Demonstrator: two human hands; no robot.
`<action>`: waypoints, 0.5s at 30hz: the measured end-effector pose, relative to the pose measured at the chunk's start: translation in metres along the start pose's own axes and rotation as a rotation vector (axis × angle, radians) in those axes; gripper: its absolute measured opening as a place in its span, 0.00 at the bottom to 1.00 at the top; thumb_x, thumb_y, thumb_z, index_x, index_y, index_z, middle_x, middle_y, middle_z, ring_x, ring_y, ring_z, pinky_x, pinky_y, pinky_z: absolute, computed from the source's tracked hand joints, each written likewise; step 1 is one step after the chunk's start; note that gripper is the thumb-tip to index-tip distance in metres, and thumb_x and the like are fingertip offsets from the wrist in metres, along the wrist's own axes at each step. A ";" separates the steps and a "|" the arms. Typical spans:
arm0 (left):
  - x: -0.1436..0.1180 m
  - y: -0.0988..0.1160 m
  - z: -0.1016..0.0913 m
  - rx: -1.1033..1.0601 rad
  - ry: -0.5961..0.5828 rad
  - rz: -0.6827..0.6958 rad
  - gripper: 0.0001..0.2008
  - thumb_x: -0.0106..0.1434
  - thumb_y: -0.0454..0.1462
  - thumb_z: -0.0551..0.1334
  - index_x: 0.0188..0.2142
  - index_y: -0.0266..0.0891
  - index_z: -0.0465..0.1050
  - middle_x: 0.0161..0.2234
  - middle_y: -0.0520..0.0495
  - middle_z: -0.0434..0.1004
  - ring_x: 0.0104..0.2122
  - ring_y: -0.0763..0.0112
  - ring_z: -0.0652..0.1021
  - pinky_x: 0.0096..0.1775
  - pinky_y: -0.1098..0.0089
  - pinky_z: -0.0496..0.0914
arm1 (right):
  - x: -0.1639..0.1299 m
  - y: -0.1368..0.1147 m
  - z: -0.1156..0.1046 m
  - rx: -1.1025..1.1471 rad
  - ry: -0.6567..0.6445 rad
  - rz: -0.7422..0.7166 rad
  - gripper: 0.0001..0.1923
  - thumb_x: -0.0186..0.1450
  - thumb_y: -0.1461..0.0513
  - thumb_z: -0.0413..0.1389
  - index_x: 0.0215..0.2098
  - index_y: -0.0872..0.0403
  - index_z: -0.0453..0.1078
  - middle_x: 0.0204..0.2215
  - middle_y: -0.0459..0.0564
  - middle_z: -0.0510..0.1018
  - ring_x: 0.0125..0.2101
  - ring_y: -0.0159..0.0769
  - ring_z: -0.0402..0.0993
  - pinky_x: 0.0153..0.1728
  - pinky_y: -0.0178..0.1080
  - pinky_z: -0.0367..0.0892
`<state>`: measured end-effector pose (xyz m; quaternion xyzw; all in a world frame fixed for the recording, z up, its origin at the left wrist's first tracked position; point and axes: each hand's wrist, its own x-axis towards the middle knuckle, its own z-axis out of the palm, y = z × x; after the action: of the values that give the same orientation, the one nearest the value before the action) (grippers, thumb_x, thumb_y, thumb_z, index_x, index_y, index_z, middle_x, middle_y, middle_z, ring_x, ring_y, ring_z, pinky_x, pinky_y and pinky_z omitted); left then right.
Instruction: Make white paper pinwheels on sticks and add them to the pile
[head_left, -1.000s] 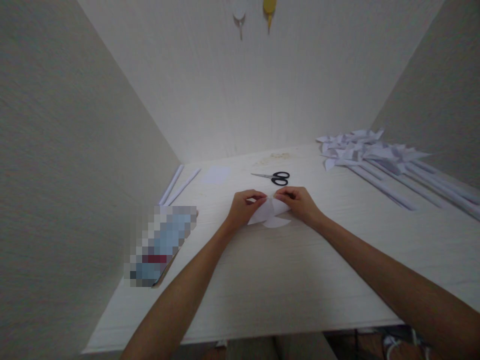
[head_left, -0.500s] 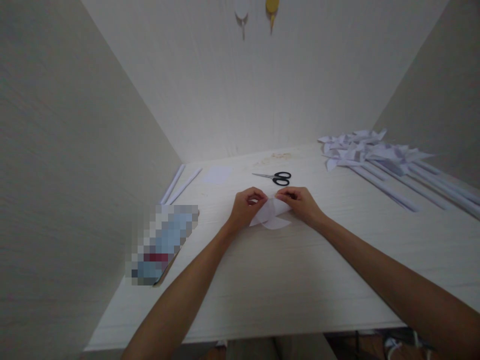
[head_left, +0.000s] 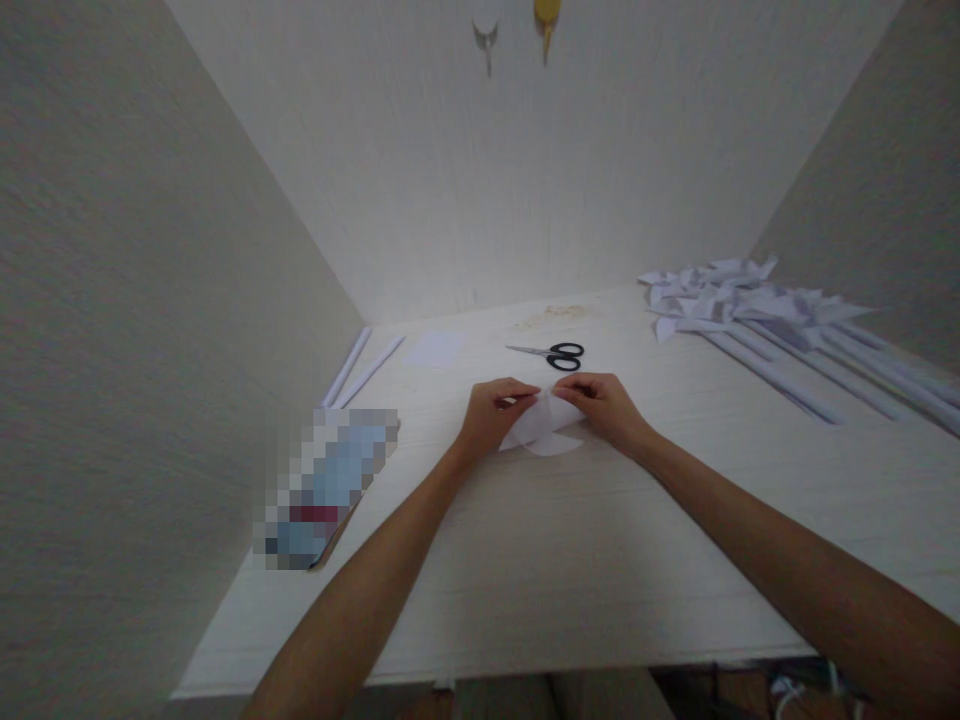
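A white sheet of paper with curved, partly folded flaps (head_left: 551, 438) is held just above the tabletop between both hands. My left hand (head_left: 496, 415) pinches its upper left edge between thumb and fingers. At the upper right edge, my right hand (head_left: 598, 402) pinches the paper too, fingertips close to those of the left. Just beyond the hands lie scissors (head_left: 564, 356) with black handles, blades pointing left. Parts of the paper are hidden behind the fingers.
Several white paper pinwheels (head_left: 750, 300) on rolled paper sticks lie at the right. Two rolled paper tubes (head_left: 371, 372) and a square paper sheet (head_left: 436, 348) rest at the back left. A blurred-out flat object (head_left: 337, 490) lies left. Walls enclose the table (head_left: 525, 590).
My left fingertips have shifted slightly right, nearer to the right ones, along the paper's top edge. The right hand keeps its pinch, and the other things stay put.
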<state>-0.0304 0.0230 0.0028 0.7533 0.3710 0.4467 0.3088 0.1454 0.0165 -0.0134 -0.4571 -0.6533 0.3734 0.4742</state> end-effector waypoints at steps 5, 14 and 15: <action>0.000 0.000 0.000 -0.026 0.005 0.007 0.04 0.51 0.33 0.62 0.27 0.37 0.75 0.27 0.47 0.78 0.27 0.74 0.75 0.26 0.76 0.69 | 0.000 -0.001 0.000 0.026 -0.001 0.009 0.11 0.53 0.56 0.54 0.25 0.57 0.72 0.22 0.47 0.73 0.23 0.32 0.65 0.26 0.35 0.58; 0.000 0.000 0.000 -0.041 0.002 0.010 0.03 0.51 0.33 0.62 0.27 0.37 0.75 0.27 0.48 0.77 0.27 0.74 0.75 0.26 0.76 0.69 | -0.001 -0.002 0.000 0.068 0.005 0.018 0.11 0.53 0.56 0.55 0.25 0.57 0.72 0.22 0.47 0.74 0.24 0.32 0.65 0.27 0.35 0.59; 0.000 0.000 0.000 -0.045 0.003 0.010 0.03 0.51 0.33 0.62 0.27 0.37 0.75 0.27 0.48 0.77 0.27 0.74 0.75 0.26 0.76 0.69 | -0.001 -0.002 0.000 0.070 0.007 0.022 0.11 0.53 0.56 0.55 0.25 0.57 0.72 0.22 0.47 0.74 0.24 0.32 0.65 0.27 0.35 0.59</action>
<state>-0.0304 0.0230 0.0026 0.7474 0.3576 0.4575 0.3230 0.1455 0.0148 -0.0122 -0.4487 -0.6333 0.3996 0.4879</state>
